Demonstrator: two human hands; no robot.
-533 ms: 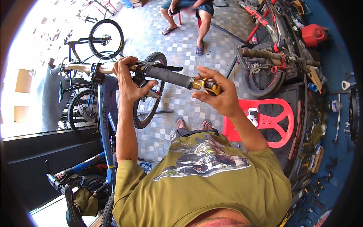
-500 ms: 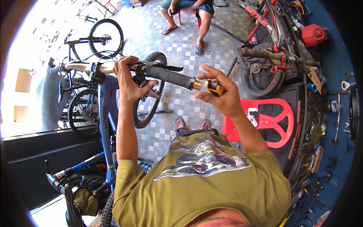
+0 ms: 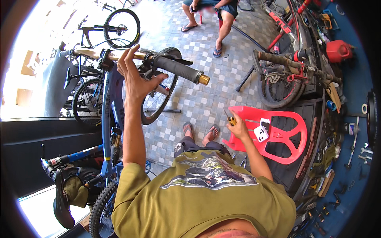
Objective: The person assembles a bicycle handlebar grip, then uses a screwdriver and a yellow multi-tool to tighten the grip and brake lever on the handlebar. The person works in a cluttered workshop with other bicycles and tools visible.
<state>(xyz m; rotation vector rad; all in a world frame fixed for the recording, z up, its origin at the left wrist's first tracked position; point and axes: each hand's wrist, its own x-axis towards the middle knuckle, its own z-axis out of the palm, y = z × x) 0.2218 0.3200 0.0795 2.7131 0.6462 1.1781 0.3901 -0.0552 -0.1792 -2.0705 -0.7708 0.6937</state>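
Note:
My left hand (image 3: 134,77) is at the bicycle's gold handlebar (image 3: 137,55), just inboard of the black grip (image 3: 174,68). Its fingers stretch up across the bar and the thumb sticks out below the grip. A gold-coloured tube end (image 3: 204,79) pokes out of the grip's outer end. Lower and to the right, my right hand (image 3: 240,129) is closed on a screwdriver (image 3: 231,120) with a yellow and black handle, its thin shaft pointing up and left. That hand is over the left edge of a red plastic chair (image 3: 297,119). The fingers partly hide the handle.
A white box (image 3: 261,133) lies on the red chair. The blue bicycle frame (image 3: 106,107) stands at my left. Ahead, a person (image 3: 223,27) sits on the tiled floor's far side. More bikes, a red jerrycan (image 3: 338,51) and a tool-hung wall are around.
My right hand has moved from the grip's end down to the chair, carrying the screwdriver. The left hand's fingers have straightened at the bar. The view has shifted slightly.

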